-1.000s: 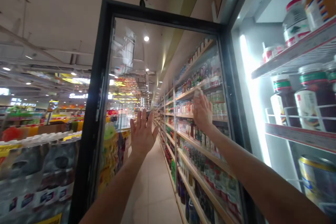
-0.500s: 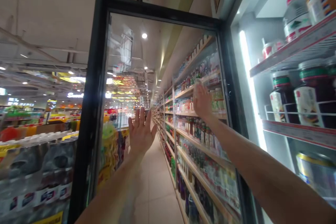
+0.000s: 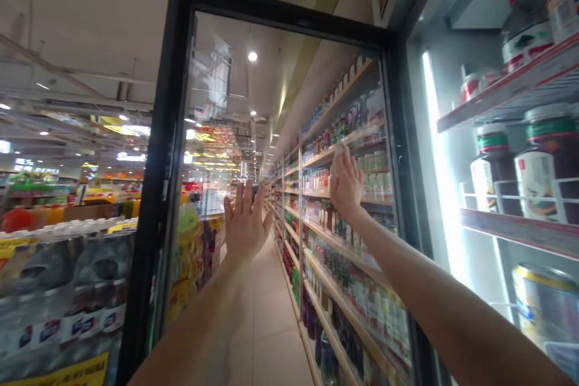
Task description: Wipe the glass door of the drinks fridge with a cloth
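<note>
A glass cooler door (image 3: 289, 14) with a thick black frame stands swung out in front of me. My left hand (image 3: 246, 222) lies against the lower middle of the glass, palm forward, fingers spread. Higher and to the right, my right hand (image 3: 346, 184) rests on the glass with its fingers stretched upward. A pale patch shows at its fingertips; I cannot tell whether it is a reflection or something thin under the hand. Neither hand is on the door frame.
At right, the lit cooler shelves (image 3: 511, 84) hold jars and dark bottles (image 3: 493, 169); a large can (image 3: 545, 301) sits lower. Through the glass run long drink shelves (image 3: 344, 253) beside a tiled aisle floor (image 3: 266, 307). Packs of bottles (image 3: 58, 295) are stacked at left.
My right hand has moved slightly down and left on the glass. My left hand stays nearly in place. The view has shifted a little, with the cooler shelves farther right.
</note>
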Demonstrator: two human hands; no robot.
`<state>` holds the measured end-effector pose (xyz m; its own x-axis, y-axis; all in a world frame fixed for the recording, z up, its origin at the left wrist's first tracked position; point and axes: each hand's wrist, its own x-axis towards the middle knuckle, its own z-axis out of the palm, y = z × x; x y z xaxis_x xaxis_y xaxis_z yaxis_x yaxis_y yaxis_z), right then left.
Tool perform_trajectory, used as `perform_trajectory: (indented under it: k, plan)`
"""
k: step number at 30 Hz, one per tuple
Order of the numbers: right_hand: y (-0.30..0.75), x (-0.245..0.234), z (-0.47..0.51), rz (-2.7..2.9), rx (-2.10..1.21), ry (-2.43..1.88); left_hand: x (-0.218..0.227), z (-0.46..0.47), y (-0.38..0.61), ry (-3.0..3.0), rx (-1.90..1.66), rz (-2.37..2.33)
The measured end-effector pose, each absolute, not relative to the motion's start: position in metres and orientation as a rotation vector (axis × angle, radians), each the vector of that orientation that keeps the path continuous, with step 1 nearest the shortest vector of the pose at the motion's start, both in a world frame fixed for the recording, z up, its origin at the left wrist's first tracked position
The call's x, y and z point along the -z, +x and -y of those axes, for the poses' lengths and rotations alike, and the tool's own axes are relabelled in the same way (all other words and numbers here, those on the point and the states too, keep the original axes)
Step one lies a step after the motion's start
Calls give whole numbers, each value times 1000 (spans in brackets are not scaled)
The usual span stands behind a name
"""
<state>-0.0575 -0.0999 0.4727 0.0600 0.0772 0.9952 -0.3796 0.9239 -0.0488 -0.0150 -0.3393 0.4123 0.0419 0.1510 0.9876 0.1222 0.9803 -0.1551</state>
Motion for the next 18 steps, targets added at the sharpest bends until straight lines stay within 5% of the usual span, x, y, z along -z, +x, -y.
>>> perform_trajectory:
  k: [5, 13, 18]
  plan:
    - [-55, -441, 121, 1540, 33, 645, -421, 352, -7, -250, -75, 1570]
    - [-52, -495, 101, 1516, -589, 52, -456, 401, 9, -146, -6, 1569]
    - [-31, -461, 181, 1647, -151, 593, -454, 403, 4, -165, 19, 1558]
